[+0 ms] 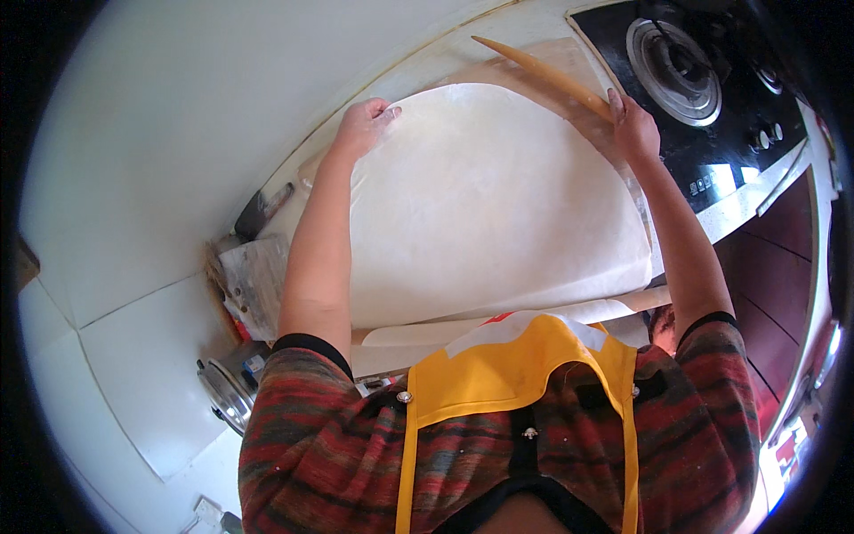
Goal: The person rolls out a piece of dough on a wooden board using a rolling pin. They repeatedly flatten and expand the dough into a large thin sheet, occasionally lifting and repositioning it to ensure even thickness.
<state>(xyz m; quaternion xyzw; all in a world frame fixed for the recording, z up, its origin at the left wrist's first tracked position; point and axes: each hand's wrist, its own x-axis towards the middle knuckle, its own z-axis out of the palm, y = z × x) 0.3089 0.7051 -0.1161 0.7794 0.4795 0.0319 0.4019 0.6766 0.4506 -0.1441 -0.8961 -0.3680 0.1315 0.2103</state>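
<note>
A large, thin sheet of rolled dough (494, 193) spreads over a wooden board (574, 60), its near edge hanging over the counter's front. My left hand (367, 127) pinches the sheet's far left edge between thumb and fingers. At the far right, my right hand (632, 127) grips one end of a long tapered wooden rolling pin (544, 70), which slants up to the left beyond the dough's edge. Just below the sheet's near edge, a pale rolled or folded strip (587, 310) lies along the counter front, partly hidden by the yellow apron (480, 380).
A black glass gas hob (707, 147) adjoins the board on the right. At left, a dark-handled tool (263, 210) lies by the white wall, near a floury flat piece (257, 280). A metal pot (227, 394) stands lower left.
</note>
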